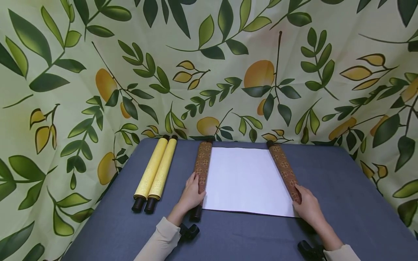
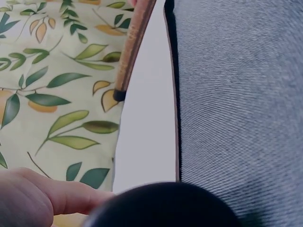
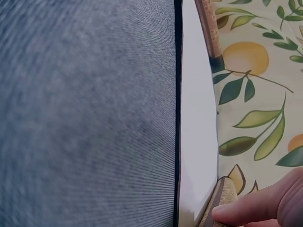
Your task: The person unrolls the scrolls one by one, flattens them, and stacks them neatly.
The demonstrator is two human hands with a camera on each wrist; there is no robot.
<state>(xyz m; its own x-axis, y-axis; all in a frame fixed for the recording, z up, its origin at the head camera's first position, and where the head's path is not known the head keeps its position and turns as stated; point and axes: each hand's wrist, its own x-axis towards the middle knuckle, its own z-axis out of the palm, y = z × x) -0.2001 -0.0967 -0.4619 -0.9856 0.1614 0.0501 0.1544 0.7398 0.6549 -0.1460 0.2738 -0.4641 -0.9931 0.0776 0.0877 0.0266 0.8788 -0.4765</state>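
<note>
A brown patterned scroll lies partly unrolled, its white sheet (image 1: 246,181) spread between a left roll (image 1: 203,159) and a right roll (image 1: 282,161). My left hand (image 1: 190,193) grips the left roll near its front end, thumb on the side toward the sheet. Around the near part of the right roll, which slants, my right hand (image 1: 308,204) is curled. In the right wrist view, the right thumb (image 3: 232,213) presses on that roll. A dark round knob (image 2: 163,208) fills the bottom of the left wrist view, beside the left hand.
Two yellow rolled scrolls (image 1: 151,166) (image 1: 163,168) with dark end knobs lie side by side to the left. A blue-grey cloth (image 1: 245,235) covers the table. Behind it hangs a curtain (image 1: 228,54) printed with leaves and fruit. Black wrist mounts sit at both wrists.
</note>
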